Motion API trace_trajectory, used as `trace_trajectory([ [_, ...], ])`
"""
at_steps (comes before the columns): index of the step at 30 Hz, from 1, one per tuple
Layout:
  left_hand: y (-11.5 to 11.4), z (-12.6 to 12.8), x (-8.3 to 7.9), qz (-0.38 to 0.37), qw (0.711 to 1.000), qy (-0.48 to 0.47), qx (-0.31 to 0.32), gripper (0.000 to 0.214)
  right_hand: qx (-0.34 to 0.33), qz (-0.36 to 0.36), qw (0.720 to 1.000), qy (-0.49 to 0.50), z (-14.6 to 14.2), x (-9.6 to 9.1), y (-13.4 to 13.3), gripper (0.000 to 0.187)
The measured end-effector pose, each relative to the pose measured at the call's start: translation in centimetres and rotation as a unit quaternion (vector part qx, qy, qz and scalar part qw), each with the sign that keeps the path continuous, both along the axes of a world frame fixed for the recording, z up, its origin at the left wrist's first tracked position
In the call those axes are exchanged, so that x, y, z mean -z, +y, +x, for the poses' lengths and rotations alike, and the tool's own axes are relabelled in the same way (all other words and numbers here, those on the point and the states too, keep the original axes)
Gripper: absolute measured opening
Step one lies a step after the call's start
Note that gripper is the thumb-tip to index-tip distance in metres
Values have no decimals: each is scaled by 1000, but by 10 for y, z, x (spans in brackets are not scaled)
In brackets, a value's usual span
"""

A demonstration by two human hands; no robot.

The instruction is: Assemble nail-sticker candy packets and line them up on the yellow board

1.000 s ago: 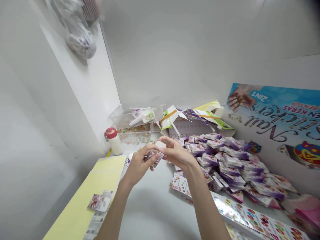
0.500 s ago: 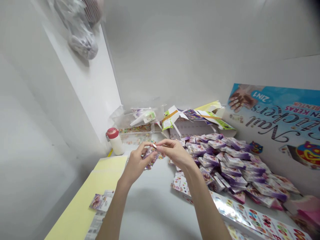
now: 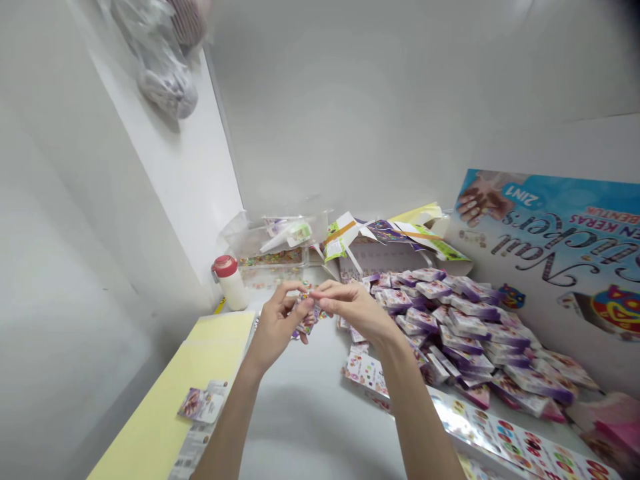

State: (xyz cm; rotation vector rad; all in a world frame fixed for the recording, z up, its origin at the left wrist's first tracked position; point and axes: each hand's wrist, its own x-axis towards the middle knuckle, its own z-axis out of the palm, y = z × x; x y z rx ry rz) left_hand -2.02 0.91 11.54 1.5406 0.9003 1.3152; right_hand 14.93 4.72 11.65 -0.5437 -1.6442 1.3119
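Note:
Over the middle of the table, my left hand (image 3: 280, 323) is closed around a small printed box (image 3: 306, 322) with purple and white patterns. My right hand (image 3: 353, 307) meets it from the right, thumb and forefinger pinched at the box's upper end. The fingers cover much of that end, so I cannot tell whether a flap or something else is in the pinch. To the right lies a large heap of similar small purple-and-white boxes (image 3: 465, 323). A flat card (image 3: 200, 404) of the same print rests at the lower left.
A bottle with a red lid (image 3: 230, 283) stands at the back left beside clear plastic trays (image 3: 275, 257). Yellow sheets (image 3: 165, 400) cover the left side. A sticker strip (image 3: 480, 420) crosses the front right, below a large "Nail Stickers" carton (image 3: 555, 247).
The white edge that showed between my right fingertips is now hidden behind them. Both hands stay in nearly the same place, with the box turned slightly.

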Motion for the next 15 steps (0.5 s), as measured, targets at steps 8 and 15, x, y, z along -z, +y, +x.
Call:
trace_trajectory([
  [8, 5, 16, 15, 26, 979, 187, -75, 47, 177, -17, 980, -87, 17, 0, 5, 27],
  [15, 11, 43, 63, 107, 888, 445, 54, 57, 582, 129, 747, -294, 64, 30, 28, 26],
])
